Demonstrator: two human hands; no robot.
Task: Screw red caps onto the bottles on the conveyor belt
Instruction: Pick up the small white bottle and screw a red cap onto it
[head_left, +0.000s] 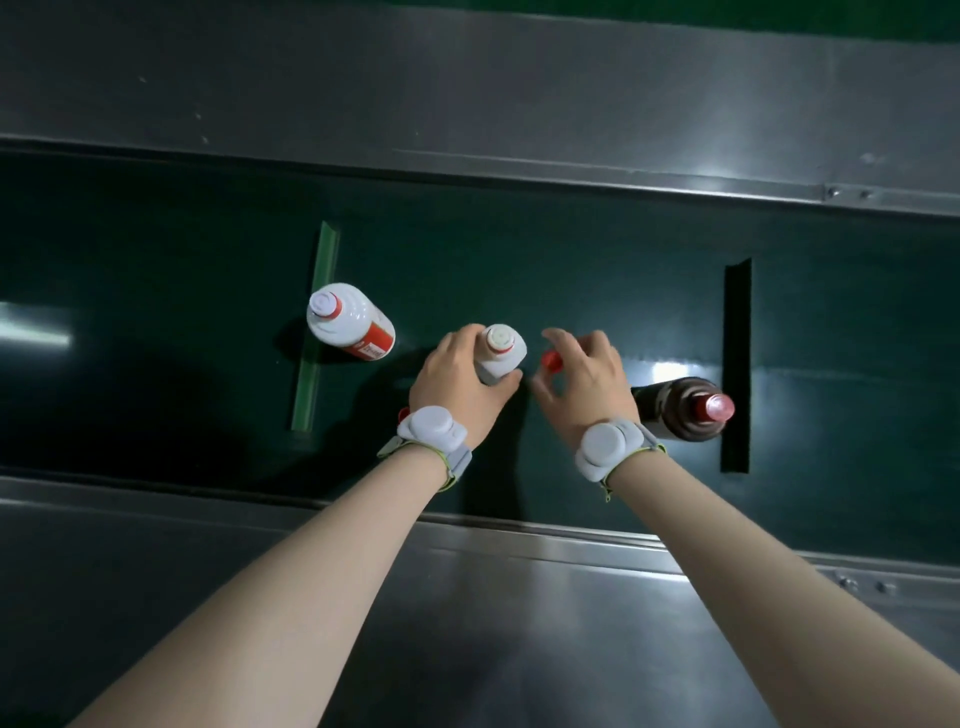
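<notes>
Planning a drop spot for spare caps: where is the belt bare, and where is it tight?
Bare belt: the far strip along the far rail, and left of the green divider. Tight in the middle: left hand grips a white bottle, right hand holds a red cap, brown bottle just right of it.

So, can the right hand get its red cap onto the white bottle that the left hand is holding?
Probably yes. The right hand holds the red cap just beside the white bottle. The left hand grips only the body, so the top is uncovered and nothing stands between.
</notes>
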